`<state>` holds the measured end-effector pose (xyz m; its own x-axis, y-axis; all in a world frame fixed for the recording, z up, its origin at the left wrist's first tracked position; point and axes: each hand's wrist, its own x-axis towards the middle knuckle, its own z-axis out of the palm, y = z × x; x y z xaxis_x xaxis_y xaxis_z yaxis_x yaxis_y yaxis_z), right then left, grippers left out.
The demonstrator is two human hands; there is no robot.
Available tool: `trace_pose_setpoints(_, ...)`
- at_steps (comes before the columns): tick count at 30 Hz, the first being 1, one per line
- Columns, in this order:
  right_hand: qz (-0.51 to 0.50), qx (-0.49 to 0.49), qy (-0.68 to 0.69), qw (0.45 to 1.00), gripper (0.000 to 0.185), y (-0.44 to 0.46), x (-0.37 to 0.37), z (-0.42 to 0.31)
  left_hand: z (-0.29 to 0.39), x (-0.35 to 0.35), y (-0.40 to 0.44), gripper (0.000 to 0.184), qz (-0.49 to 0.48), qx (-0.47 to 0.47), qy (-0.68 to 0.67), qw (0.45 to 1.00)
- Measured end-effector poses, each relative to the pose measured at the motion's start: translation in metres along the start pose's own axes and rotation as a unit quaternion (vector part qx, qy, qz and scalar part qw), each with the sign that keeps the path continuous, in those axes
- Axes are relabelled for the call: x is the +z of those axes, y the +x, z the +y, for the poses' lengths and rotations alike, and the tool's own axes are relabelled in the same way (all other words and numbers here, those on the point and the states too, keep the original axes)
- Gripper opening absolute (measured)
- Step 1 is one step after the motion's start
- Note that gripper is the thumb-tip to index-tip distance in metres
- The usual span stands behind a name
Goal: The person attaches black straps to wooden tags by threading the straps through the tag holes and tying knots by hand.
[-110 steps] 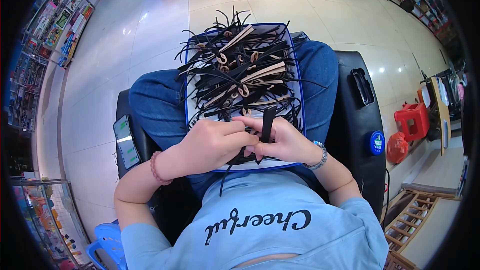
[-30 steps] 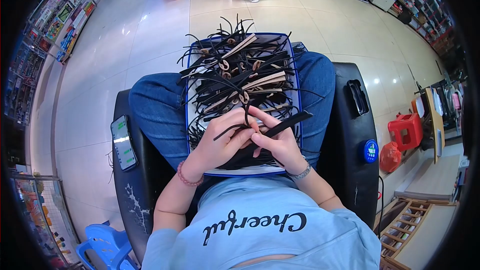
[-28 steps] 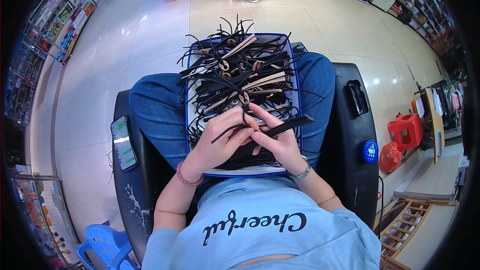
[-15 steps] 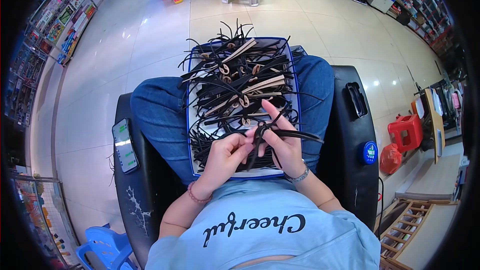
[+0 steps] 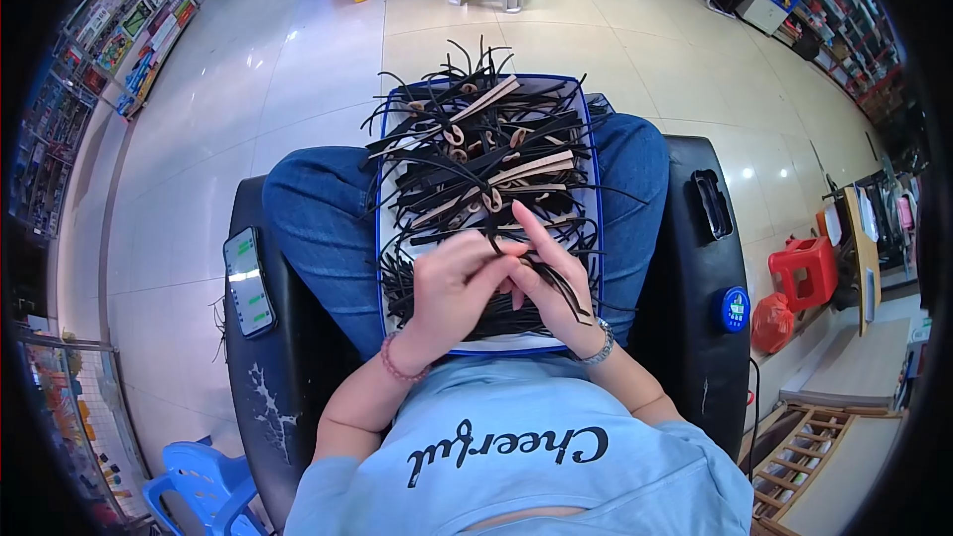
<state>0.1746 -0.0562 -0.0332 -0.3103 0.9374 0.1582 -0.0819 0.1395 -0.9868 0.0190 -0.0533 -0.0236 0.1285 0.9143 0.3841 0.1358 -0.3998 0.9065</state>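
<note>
Several thin black strips (image 5: 562, 285) are being pinched between the thumbs and fingers of the left hand (image 5: 452, 288) and the right hand (image 5: 556, 283), which are meeting above the near part of a blue-rimmed tray (image 5: 501, 344). Loose ends are trailing from the grip over the right hand. Beyond the grip, black and beige straps (image 5: 536, 167) are lying heaped. Well left of the grip, a phone (image 5: 247, 281) is lying on an armrest (image 5: 260, 412); well right, a round blue gadget (image 5: 734, 310) is sitting.
</note>
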Motion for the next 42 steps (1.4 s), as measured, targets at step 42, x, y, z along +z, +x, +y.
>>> trace_pose_setpoints(42, -0.075, -0.358, -0.333, 0.869, 0.066, 0.013, -0.02, -0.001, 0.005, -0.019, 0.0, 0.023, -0.099, -0.385, -0.461, 0.793)
